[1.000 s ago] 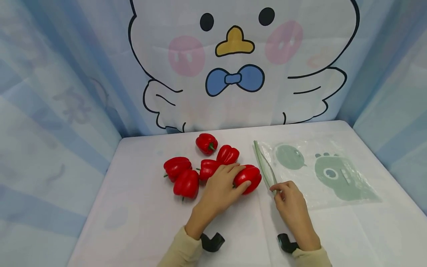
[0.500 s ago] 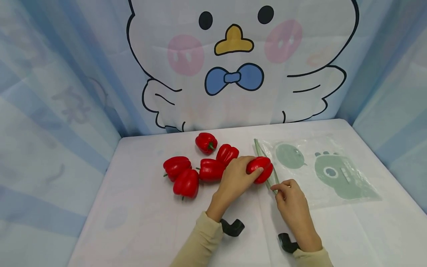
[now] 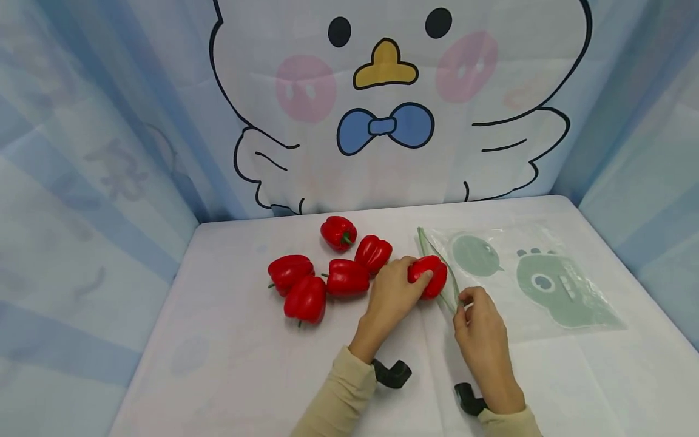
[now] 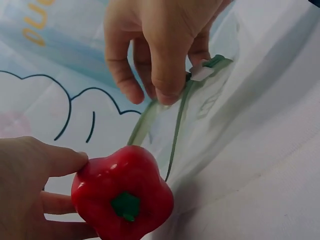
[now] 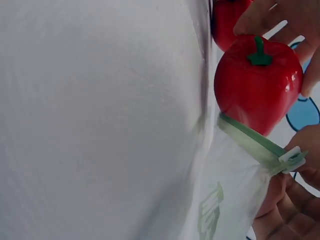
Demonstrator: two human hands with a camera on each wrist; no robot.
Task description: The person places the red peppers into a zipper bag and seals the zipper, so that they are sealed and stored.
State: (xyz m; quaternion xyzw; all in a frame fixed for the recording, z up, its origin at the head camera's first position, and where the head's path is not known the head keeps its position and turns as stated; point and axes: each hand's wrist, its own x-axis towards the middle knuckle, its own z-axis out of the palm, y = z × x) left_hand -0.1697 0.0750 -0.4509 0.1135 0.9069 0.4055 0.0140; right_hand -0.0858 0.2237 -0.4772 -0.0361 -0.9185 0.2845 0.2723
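My left hand (image 3: 392,291) grips a red bell pepper (image 3: 431,276) with a green stem, fingers and thumb round its side. In the right wrist view this bell pepper (image 5: 257,82) stands at the mouth of a clear zip bag, its far end at the green zip strip (image 5: 250,135). The bag (image 3: 508,309) lies flat with green cartoon prints, its mouth facing left and parted. My right hand (image 3: 483,340) pinches the near end of the bag's edge, beside a white slider (image 4: 202,74) in the left wrist view.
Several more red bell peppers lie left of my left hand, among them one at the back (image 3: 338,233) and one nearest me (image 3: 304,301). A white cloth (image 3: 229,364) covers the table. Printed curtains (image 3: 98,212) enclose the back and sides.
My left hand has carried the bell pepper rightward, away from the others, to the bag's mouth. My right hand has shifted slightly up while keeping the bag's edge, and the mouth looks wider.
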